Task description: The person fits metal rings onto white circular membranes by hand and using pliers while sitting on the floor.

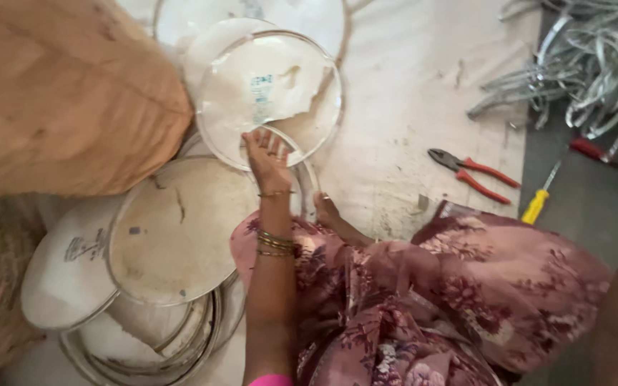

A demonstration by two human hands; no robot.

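Beside brown sack (66,93), left hand (266,159) rests flat on near rim of round paper-covered disc (270,96), fingers spread, grip apart, nothing clamped. Right hand not in view; grip cannot tell. Disc lies just beyond sack's right edge, overlapping other discs. Risk: disc may slide off stack under one-handed pull; torn paper may rip further. Count: about five discs visible, one pliers (472,174), one yellow-handled screwdriver (541,196), one pile of metal rings (581,57), uncountable.
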